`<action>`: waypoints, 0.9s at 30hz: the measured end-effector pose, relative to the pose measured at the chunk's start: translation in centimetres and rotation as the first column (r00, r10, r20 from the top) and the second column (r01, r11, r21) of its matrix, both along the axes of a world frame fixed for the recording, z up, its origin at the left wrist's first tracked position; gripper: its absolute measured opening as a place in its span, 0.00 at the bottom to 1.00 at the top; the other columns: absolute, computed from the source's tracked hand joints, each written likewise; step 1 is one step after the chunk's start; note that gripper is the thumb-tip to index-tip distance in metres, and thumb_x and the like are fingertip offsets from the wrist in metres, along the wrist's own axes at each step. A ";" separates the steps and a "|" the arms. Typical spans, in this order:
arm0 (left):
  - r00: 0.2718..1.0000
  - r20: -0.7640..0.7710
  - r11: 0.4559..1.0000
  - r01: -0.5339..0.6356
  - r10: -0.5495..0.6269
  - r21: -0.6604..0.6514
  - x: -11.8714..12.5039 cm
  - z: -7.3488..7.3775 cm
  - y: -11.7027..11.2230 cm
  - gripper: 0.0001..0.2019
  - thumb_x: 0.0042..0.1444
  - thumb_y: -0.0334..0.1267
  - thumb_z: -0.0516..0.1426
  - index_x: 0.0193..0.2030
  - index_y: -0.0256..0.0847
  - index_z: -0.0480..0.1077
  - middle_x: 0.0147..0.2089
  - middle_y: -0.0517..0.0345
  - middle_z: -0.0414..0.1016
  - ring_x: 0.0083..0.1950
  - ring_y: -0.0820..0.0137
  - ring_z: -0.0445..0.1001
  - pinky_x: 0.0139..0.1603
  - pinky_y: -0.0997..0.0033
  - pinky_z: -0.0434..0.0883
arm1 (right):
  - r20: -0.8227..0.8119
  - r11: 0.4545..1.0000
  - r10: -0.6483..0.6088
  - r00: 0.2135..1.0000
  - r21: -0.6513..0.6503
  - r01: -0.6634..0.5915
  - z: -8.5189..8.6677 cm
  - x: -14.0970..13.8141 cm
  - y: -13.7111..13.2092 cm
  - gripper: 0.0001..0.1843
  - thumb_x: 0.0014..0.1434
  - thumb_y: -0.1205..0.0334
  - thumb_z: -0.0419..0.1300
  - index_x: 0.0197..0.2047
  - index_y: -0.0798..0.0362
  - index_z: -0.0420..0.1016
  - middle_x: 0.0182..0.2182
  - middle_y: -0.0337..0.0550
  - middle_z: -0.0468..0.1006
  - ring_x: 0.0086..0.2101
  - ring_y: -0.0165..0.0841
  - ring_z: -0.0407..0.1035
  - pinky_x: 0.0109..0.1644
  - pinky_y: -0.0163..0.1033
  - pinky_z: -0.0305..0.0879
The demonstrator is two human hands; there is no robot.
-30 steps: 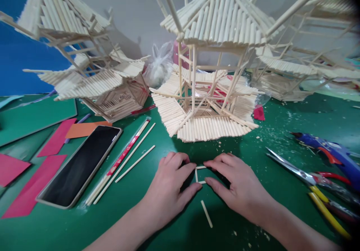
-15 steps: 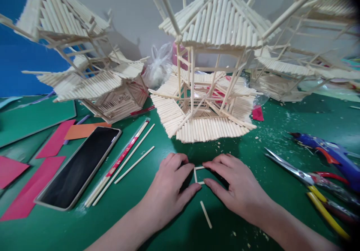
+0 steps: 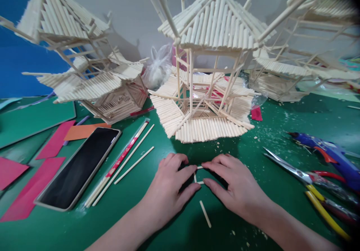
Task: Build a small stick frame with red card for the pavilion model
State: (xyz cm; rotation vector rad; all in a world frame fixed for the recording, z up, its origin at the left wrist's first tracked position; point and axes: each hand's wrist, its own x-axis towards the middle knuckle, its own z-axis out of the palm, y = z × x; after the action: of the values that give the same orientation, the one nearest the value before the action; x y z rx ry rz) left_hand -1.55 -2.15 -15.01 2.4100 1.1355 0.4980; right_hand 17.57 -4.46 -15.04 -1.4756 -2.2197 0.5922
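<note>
Short wooden sticks (image 3: 195, 177) lie on the green tabletop, arranged as part of a small square frame between my hands. My left hand (image 3: 168, 187) pinches the frame's left side, thumb at the near corner and fingertip at the far one. From the other side my right hand (image 3: 239, 187) has a fingertip on the far stick and its thumb on the end of the near stick; the right side of the frame is hidden by my fingers. A loose short stick (image 3: 205, 214) rests just below. Beyond my hands stands a two-tiered pavilion model (image 3: 215, 129) built of sticks.
Scissors (image 3: 292, 168), yellow-handled pliers (image 3: 323, 209) and a blue glue gun (image 3: 323, 146) lie at right. Left are a phone (image 3: 80, 168), wrapped chopsticks (image 3: 120, 159), loose sticks (image 3: 135, 164) and coloured paper (image 3: 39, 183). Other stick models (image 3: 90, 82) stand behind.
My left index finger has slid slightly right along the far stick, covering the far corner. My right hand is almost unmoved, and the view has shifted very slightly.
</note>
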 end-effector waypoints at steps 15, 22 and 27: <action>1.000 0.010 0.999 -0.005 0.005 -0.036 0.2 0.2 0.1 0.11 0.53 0.38 0.54 0.42 0.40 0.69 0.40 0.50 0.63 0.41 0.62 0.61 0.39 0.60 0.63 | -0.086 0.997 -0.023 0.996 -0.077 0.016 0.5 0.2 0.0 0.12 0.57 0.63 0.53 0.45 0.52 0.67 0.36 0.43 0.70 0.36 0.35 0.62 0.40 0.43 0.58; 1.000 0.010 0.999 0.003 -0.003 -0.043 0.1 0.2 0.1 0.11 0.52 0.38 0.54 0.42 0.41 0.69 0.40 0.51 0.62 0.41 0.63 0.61 0.39 0.61 0.63 | -0.082 0.988 0.049 0.995 -0.141 -0.060 1.0 0.4 0.0 0.04 0.54 0.67 0.56 0.34 0.50 0.69 0.31 0.37 0.68 0.34 0.32 0.62 0.37 0.39 0.54; 1.000 0.011 0.999 -0.009 0.009 -0.042 0.2 0.2 0.1 0.11 0.51 0.38 0.55 0.42 0.40 0.69 0.40 0.51 0.62 0.41 0.63 0.62 0.40 0.60 0.63 | -0.003 0.988 0.095 0.995 -0.119 -0.095 1.0 0.2 0.0 0.04 0.56 0.66 0.55 0.31 0.50 0.69 0.30 0.36 0.68 0.34 0.31 0.61 0.35 0.39 0.52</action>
State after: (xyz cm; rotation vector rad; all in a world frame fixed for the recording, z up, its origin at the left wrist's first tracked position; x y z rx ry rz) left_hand -1.36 -2.00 -14.82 2.3642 1.1414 0.4858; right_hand 17.74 -4.42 -14.05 -1.4334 -2.3027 0.7663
